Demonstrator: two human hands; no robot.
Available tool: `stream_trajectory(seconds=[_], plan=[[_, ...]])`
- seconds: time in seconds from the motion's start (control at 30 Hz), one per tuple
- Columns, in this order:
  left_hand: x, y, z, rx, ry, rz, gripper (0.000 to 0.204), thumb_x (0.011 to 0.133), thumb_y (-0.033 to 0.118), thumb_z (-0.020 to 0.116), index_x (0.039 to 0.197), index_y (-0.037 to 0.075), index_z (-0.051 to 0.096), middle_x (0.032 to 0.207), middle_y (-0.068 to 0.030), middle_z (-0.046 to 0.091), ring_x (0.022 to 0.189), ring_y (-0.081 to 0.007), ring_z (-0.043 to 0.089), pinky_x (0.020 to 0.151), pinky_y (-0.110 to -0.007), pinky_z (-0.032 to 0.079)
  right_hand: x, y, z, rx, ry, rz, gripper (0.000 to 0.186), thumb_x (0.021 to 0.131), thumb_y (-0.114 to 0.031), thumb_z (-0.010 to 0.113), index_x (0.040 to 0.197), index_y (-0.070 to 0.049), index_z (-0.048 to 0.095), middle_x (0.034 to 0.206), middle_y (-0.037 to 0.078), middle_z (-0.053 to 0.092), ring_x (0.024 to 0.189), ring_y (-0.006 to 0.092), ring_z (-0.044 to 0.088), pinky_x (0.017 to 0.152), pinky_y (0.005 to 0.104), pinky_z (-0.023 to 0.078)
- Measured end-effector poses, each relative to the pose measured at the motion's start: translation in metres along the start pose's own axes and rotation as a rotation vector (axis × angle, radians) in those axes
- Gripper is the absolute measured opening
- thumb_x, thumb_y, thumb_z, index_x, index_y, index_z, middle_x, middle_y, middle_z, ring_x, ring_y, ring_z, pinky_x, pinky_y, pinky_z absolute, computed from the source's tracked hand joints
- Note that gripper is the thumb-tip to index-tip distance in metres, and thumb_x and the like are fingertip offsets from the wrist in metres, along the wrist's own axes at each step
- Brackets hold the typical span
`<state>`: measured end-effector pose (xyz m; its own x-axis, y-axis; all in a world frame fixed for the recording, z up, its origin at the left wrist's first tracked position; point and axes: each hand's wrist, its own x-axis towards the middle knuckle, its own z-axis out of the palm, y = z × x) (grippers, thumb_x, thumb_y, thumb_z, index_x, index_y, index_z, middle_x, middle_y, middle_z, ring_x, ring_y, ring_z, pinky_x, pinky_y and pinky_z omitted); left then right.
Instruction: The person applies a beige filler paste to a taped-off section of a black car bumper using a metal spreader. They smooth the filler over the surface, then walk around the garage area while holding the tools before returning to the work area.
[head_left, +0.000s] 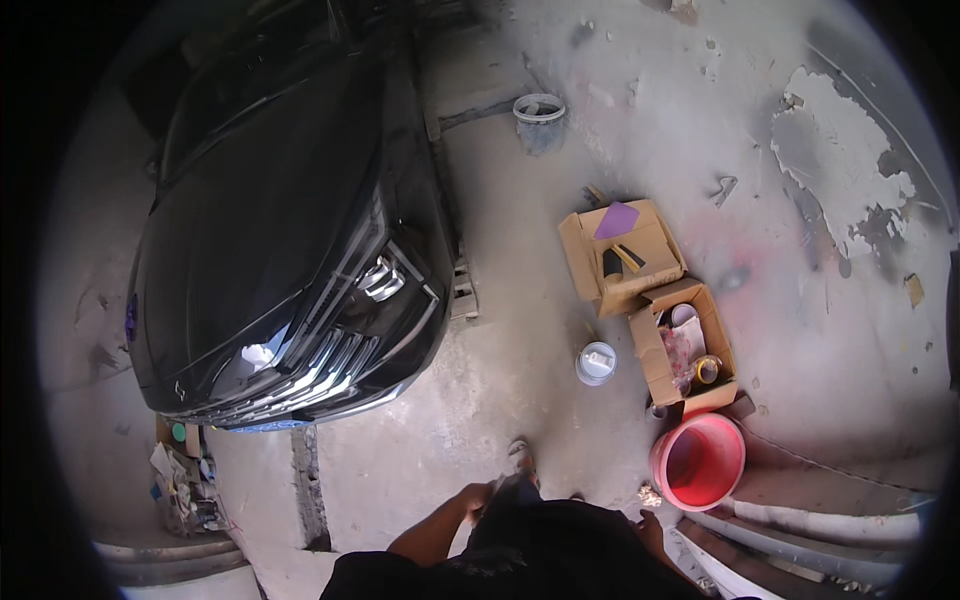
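Observation:
My left hand (474,499) hangs low beside my dark clothing, near my thigh. Its fingers are too small and dim to make out, and whatever might be in them does not show. On the other side, my right hand (650,527) is down by my body, close to a red bucket (741,462). A small crumpled pale thing (649,495) lies on the floor just beyond that hand. The right fingers are partly hidden, so their grip is unclear. A black car (270,220) stands to my left, its chrome grille (325,360) and headlight facing my side.
Two open cardboard boxes (664,235) stand ahead right, holding sanding blocks, a purple sheet, a tape roll and jars. Beside them is a white-lidded can (596,364). A grey bucket (541,132) sits farther off. Curved panels (820,522) lie at lower right, and a litter-filled box (183,485) at lower left.

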<state>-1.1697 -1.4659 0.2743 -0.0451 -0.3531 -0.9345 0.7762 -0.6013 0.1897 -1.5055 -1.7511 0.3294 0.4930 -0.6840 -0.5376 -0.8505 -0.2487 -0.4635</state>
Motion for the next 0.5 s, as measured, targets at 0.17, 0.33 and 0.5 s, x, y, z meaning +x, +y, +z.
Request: stream_trajectory(seconds=[0.17, 0.33, 0.5], plan=[[0.075, -0.024, -0.043, -0.031, 0.085, 0.087, 0.037, 0.090, 0.036, 0.054, 0.093, 0.000, 0.066, 0.086, -0.0150, 0.067, 0.069, -0.0258, 0.064, 0.065, -0.040, 0.053, -0.011, -0.029, 0.027, -0.056, 0.155, 0.060, 0.053, 0.082, -0.034, 0.065, 0.118, 0.004, 0.054, 0.101, 0.025, 0.064, 0.096, 0.0386, 0.062, 0.084, 0.0440, 0.050], [0.020, 0.043, -0.016, 0.346, 0.054, 0.132, 0.046, 0.092, 0.043, 0.053, 0.096, -0.001, 0.066, 0.088, -0.0135, 0.067, 0.071, -0.0255, 0.063, 0.067, -0.041, 0.052, -0.025, -0.070, 0.010, 0.131, 0.117, 0.262, 0.047, 0.084, -0.034, 0.065, 0.117, -0.001, 0.056, 0.105, 0.028, 0.063, 0.096, 0.0422, 0.063, 0.081, 0.0473, 0.051], [0.017, 0.060, -0.026, 0.350, 0.133, -0.122, 0.043, 0.092, 0.041, 0.055, 0.104, 0.001, 0.066, 0.090, -0.0126, 0.067, 0.075, -0.0240, 0.064, 0.070, -0.040, 0.052, -0.068, -0.125, -0.042, 0.301, 0.105, 0.251, 0.041, 0.078, -0.025, 0.075, 0.110, -0.003, 0.062, 0.070, 0.012, 0.064, 0.062, 0.0203, 0.061, 0.059, 0.0330, 0.049]])
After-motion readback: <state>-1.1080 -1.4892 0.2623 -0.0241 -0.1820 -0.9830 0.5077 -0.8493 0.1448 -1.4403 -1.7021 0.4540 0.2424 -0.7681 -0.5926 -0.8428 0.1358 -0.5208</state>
